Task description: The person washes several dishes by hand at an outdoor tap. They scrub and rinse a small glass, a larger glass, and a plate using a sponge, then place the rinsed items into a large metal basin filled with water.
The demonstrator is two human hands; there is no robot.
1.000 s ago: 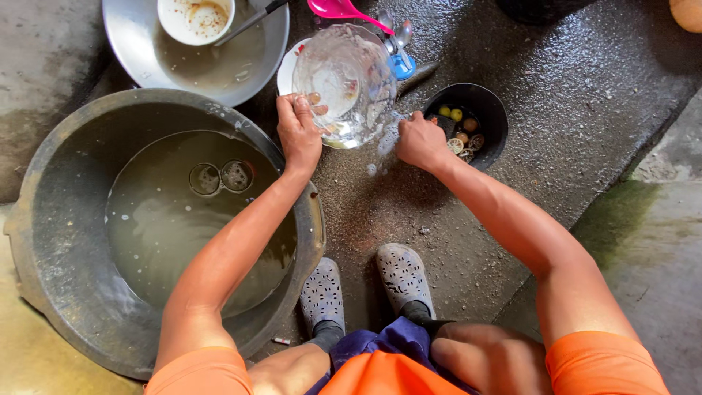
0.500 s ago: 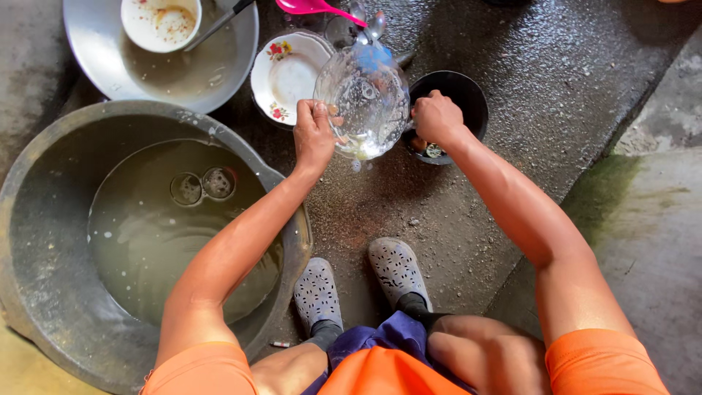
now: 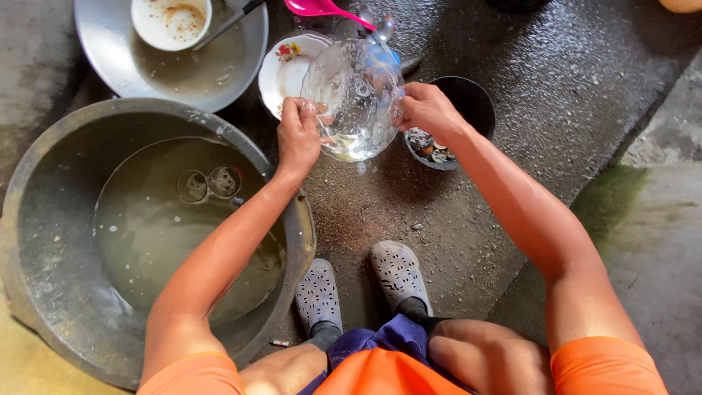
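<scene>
A clear glass bowl (image 3: 355,95) is held tilted over the wet concrete floor, with a little water pooled at its lower rim. My left hand (image 3: 298,135) grips its left edge and my right hand (image 3: 423,110) grips its right edge. Behind the bowl lies a white plate with a flower pattern (image 3: 281,69). Just right of my right hand sits a small black bowl (image 3: 468,99) holding food scraps.
A large grey basin (image 3: 44,183) of murky water with two glasses sunk in it stands at the left. A metal tray (image 3: 110,44) at the top left carries a dirty white bowl (image 3: 172,20). A pink spoon (image 3: 322,7) lies at the top. My grey shoes (image 3: 395,271) are below.
The glass bowl has moved right, off the flowered plate, and is tipped more steeply. Both hands moved with it; the plate now shows uncovered behind it.
</scene>
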